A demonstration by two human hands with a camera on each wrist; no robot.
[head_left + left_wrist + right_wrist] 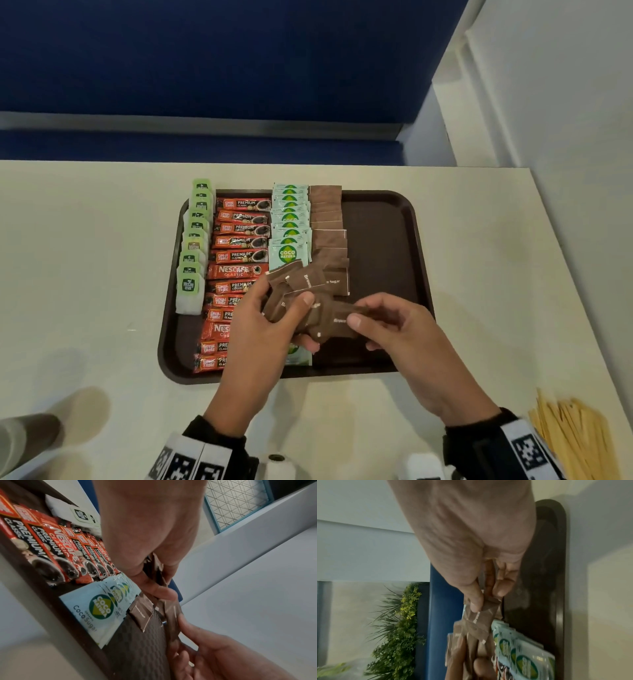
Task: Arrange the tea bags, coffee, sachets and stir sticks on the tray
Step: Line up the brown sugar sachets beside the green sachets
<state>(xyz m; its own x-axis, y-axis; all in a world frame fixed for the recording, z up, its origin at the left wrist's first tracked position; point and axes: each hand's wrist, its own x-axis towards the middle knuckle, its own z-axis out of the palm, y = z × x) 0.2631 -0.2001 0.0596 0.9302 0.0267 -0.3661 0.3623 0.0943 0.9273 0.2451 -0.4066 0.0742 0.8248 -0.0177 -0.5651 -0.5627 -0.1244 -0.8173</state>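
Above tray (387,212): both hands pinching fanned brown sugar sachets (308,284).

Head view: high, looking steeply down on the whole tray (383,219) from its near side. Left wrist view: close, low, looking along the left hand (150,524) across the tray. Right wrist view: close, rolled sideways. All share the brown sachets (308,294).

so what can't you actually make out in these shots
- Near ends of the coffee sticks and coco sugar sachets: head view, the left hand covers them.
- Number of brown sugar sachets held: fanned, overlapping, both hands cover them.
- Stir sticks: head view, cut off by the bottom edge.
- Right hand: right wrist view, blurred.
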